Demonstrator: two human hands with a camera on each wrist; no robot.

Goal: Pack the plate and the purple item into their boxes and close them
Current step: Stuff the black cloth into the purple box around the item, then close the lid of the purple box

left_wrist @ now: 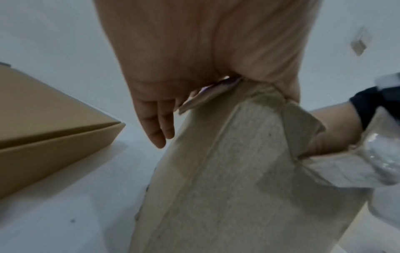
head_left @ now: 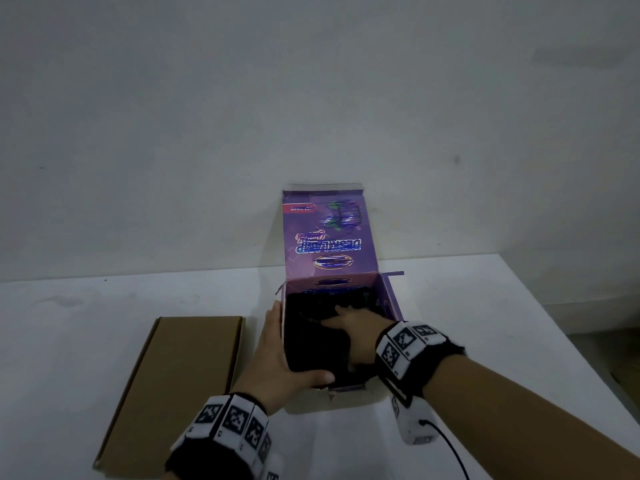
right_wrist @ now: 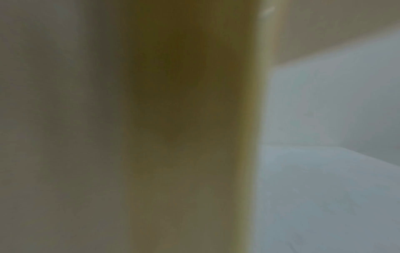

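Observation:
A purple desk-lamp box point(head_left: 393, 303) stands open mid-table, its printed lid flap point(head_left: 329, 233) upright at the far side. Its inside is dark, and the purple item there shows only as a black shape point(head_left: 311, 341). My left hand point(head_left: 277, 351) holds the box's left wall, thumb hooked over the near rim. In the left wrist view its fingers point(left_wrist: 158, 126) lie straight along the box's plain cardboard side point(left_wrist: 227, 171). My right hand point(head_left: 353, 330) reaches into the box and rests on the dark shape, fingers stretched forward. The plate is hidden.
A closed brown cardboard box point(head_left: 180, 382) point(left_wrist: 43, 128) lies flat just left of the purple one on the white table point(head_left: 69, 323). The table's right edge point(head_left: 554, 327) runs close by. The right wrist view is blurred, filled by a cardboard wall point(right_wrist: 151, 119).

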